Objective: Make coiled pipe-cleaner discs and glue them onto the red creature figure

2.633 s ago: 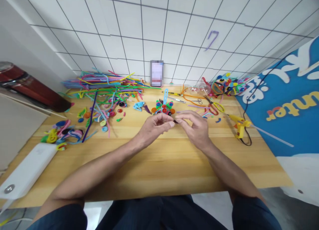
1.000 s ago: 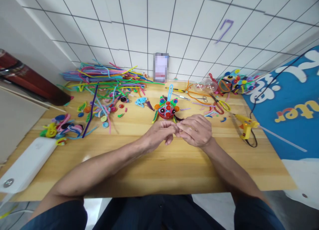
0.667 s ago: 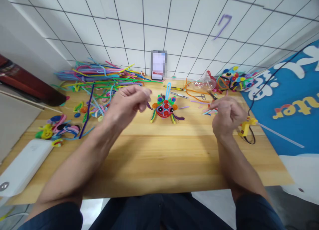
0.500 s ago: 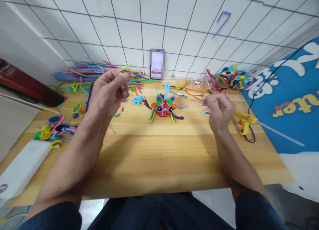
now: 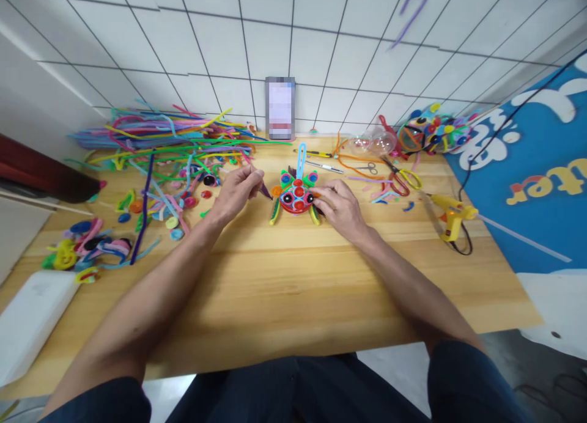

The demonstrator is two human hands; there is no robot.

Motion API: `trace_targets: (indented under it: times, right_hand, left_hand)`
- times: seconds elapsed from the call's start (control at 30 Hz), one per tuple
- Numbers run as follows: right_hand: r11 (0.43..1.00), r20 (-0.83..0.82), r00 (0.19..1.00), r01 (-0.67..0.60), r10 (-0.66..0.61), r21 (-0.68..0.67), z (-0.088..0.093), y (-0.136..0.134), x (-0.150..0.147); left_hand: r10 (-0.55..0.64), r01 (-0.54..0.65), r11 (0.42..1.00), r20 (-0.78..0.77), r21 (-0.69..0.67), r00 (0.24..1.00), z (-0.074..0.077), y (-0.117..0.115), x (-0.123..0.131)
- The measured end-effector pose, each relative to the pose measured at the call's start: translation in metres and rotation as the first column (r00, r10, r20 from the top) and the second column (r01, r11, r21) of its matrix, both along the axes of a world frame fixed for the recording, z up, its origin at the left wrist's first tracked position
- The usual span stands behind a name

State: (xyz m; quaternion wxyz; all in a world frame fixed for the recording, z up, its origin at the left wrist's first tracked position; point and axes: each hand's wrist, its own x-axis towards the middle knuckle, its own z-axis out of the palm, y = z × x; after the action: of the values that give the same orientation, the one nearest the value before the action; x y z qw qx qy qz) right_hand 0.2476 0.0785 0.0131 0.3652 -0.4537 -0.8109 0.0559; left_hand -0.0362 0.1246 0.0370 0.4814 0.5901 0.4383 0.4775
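A colourful pipe-cleaner animal-head ornament [image 5: 298, 191] sits mid-table, with black eyes, red dots, green ears, yellow-green strips and a light-blue loop [image 5: 301, 160] on top. At its left side, my left hand [image 5: 241, 192] is closed in a pinch on a dark purple tassel [image 5: 265, 192]. My right hand [image 5: 340, 208] reaches in from the other side, its thumb and fingertips closed on the ornament's right edge beside the eye. Those fingers mostly cover the orange ball and the other purple tassel there.
Pipe cleaners [image 5: 156, 129] are heaped at the back left, with loose coiled pieces [image 5: 94, 246] in front. A phone [image 5: 280, 108] leans on the tiled wall. Scissors [image 5: 403, 178], a utility knife [image 5: 312, 154], clear balls [image 5: 373, 143] and a yellow glue gun [image 5: 452, 215] lie rightward.
Both hands have come inward and down to the ornament from either side. My left hand has taken hold of the left tassel, and my right hand has closed on the right edge.
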Motion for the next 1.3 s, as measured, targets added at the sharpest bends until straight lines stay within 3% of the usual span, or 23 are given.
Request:
trace_targets:
  times: [0.23, 0.4, 0.57, 0.7, 0.77, 0.93, 1.03, 1.3]
  right_hand:
    - [0.998, -0.037, 0.999, 0.034, -0.032, 0.043, -0.001, 0.002, -0.007]
    - [0.998, -0.041, 0.999, 0.016, -0.014, 0.068, 0.0, 0.005, -0.009]
    - [0.996, -0.278, 0.958, 0.086, -0.072, 0.038, 0.017, 0.006, 0.002]
    - [0.973, -0.523, 0.83, 0.229, -0.191, 0.007, 0.039, 0.004, 0.015]
    - [0.971, -0.576, 0.788, 0.235, -0.216, -0.042, 0.042, -0.001, 0.017]
    - [0.957, -0.365, 0.902, 0.144, -0.231, -0.251, 0.023, -0.027, -0.004]
    - [0.947, -0.284, 0.933, 0.137, -0.222, -0.291, 0.006, -0.04, -0.021]
    - [0.91, -0.093, 0.924, 0.34, -0.37, -0.236, -0.007, -0.042, -0.048]
  left_hand:
    - [-0.163, 0.165, 0.986, 0.055, -0.034, 0.985, -0.015, -0.004, 0.007]
    - [-0.239, 0.24, 0.968, 0.03, -0.077, 0.971, -0.015, -0.01, 0.011]
    - [-0.199, 0.203, 0.971, 0.047, -0.129, 0.979, -0.014, -0.01, 0.012]
    - [-0.154, 0.164, 0.972, 0.074, -0.167, 0.985, -0.017, -0.01, 0.012]
    - [-0.143, 0.155, 0.973, 0.079, -0.169, 0.987, -0.018, -0.01, 0.012]
    - [-0.133, 0.147, 0.976, 0.095, -0.16, 0.987, -0.02, -0.011, 0.014]
    - [-0.126, 0.141, 0.976, 0.097, -0.165, 0.987, -0.022, -0.01, 0.015]
    - [-0.132, 0.145, 0.977, 0.088, -0.154, 0.987, -0.022, -0.01, 0.015]
